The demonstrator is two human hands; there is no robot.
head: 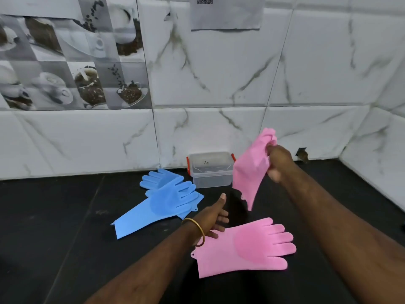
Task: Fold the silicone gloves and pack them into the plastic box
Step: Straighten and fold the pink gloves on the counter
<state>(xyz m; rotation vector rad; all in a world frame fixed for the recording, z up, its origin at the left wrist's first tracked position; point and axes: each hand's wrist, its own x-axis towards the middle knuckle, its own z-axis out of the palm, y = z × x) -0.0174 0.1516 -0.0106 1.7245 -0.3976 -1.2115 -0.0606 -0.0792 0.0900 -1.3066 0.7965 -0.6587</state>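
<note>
Right hand (pixel 276 163) grips raised pink glove (pixel 249 170); left hand (pixel 213 217) free

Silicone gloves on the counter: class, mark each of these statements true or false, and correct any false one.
1. The right hand holds a pink glove up off the counter. True.
2. The plastic box has its lid off. False: the lid is on.
3. Two blue gloves lie overlapping left of the box. True.
4. The left hand grips a blue glove. False: it holds nothing, its thumb raised.
5. The second pink glove lies folded inside the box. False: it lies flat on the black counter.
</note>
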